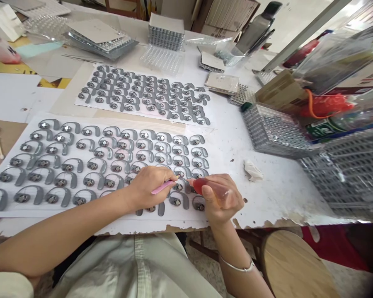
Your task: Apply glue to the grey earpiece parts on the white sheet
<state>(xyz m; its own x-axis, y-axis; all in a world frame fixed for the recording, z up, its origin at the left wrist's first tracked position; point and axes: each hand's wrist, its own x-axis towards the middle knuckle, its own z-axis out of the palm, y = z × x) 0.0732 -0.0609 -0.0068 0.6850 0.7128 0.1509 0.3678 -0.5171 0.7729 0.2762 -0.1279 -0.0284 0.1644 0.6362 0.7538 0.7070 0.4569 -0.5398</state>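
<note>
Over rows of gray hooked parts (58,195), the left hand (149,187) pinches a pink stick (163,187) while the right hand (220,198) presses a red bulb (205,187).

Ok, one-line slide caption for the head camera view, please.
Left hand holds a pink stick, right hand an amber bulb, over rows of grey hook-shaped parts.

- Left hand (149,187) pinching a slim pink stick (163,186), and its tip is right down among the pieces!
- Right hand (220,198) wrapped around a translucent amber-red squeeze bulb (209,191), pointed end almost meeting that stick!
- Beneath them, gray hook-shaped pieces (175,201) with shiny round centres, lined up in tight rows on a white sheet (90,121)!
</note>
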